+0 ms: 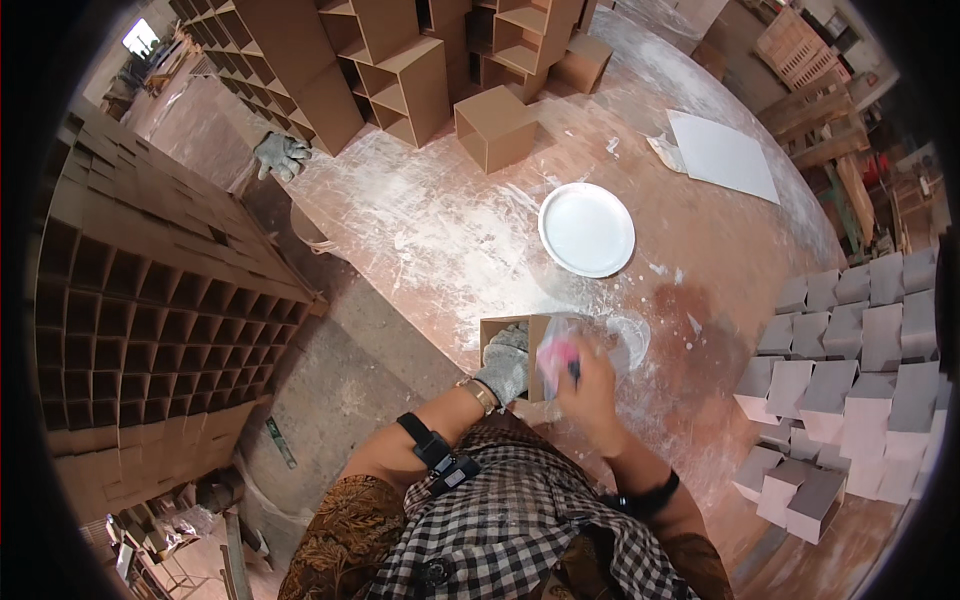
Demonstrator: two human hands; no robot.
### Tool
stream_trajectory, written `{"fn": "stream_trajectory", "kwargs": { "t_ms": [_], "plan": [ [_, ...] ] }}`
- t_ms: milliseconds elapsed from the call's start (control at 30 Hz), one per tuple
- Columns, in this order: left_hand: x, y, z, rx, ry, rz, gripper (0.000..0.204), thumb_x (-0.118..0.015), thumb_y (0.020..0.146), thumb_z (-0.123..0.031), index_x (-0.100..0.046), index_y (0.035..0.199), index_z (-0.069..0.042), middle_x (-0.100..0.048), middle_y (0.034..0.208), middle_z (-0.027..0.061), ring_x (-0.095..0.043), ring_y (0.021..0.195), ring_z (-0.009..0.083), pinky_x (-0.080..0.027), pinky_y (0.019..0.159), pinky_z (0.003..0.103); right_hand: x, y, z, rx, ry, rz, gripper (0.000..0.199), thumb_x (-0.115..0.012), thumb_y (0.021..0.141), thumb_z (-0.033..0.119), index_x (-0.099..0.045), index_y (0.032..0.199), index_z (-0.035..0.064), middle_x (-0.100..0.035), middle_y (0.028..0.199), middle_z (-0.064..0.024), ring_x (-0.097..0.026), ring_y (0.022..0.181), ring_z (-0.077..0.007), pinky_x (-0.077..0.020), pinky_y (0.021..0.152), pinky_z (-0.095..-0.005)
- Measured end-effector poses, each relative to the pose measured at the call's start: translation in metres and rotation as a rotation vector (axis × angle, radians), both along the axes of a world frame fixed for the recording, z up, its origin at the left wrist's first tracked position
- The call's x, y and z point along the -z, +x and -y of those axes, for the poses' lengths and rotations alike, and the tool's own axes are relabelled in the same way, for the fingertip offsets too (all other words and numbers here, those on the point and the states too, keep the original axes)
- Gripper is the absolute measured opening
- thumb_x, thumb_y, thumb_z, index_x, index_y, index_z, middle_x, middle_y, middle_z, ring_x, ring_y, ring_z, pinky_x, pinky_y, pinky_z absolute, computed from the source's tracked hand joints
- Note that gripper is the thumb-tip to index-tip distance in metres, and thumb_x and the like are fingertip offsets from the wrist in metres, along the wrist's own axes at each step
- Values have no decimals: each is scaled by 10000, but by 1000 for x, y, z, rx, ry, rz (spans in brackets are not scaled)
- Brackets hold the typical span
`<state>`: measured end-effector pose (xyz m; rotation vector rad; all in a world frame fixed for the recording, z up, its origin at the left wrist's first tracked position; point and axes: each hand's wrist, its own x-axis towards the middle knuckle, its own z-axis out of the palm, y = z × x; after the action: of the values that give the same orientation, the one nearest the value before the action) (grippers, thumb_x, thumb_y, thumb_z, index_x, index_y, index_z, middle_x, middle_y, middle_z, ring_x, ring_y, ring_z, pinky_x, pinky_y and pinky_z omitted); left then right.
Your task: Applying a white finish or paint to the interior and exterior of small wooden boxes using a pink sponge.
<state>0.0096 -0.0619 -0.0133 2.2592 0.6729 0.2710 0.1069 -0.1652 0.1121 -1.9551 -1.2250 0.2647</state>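
Note:
A small open brown box stands at the table's near edge, close to my body. My left hand, in a grey knitted glove, reaches inside it with curled fingers; the fingertips are partly hidden. My bare right hand is closed at the box's right side. It grips a pink thing wrapped in clear film, with a small dark part showing by the fingers. Motion blur hides its exact kind. Beyond the box lies a round white dish, holding something pale and smooth.
Stacked brown open boxes stand along the table's far side, with a single box before them. A grey glove lies at the left edge. A white sheet is far right. Grey-white boxes pile up right; a tall box stack stands left.

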Motion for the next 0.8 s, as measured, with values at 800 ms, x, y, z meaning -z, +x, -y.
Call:
{"fn": "stream_trajectory", "kwargs": {
  "t_ms": [800],
  "plan": [
    [44, -1, 3, 19, -333, 97, 356, -554, 826, -265, -578, 1108, -49, -611, 1044, 158, -571, 998, 284, -440, 870, 367, 25, 33, -24, -372, 249, 120, 391, -589, 675, 32, -614, 1063, 69, -609, 995, -129, -563, 850, -330, -425, 748, -415]
  ]
}}
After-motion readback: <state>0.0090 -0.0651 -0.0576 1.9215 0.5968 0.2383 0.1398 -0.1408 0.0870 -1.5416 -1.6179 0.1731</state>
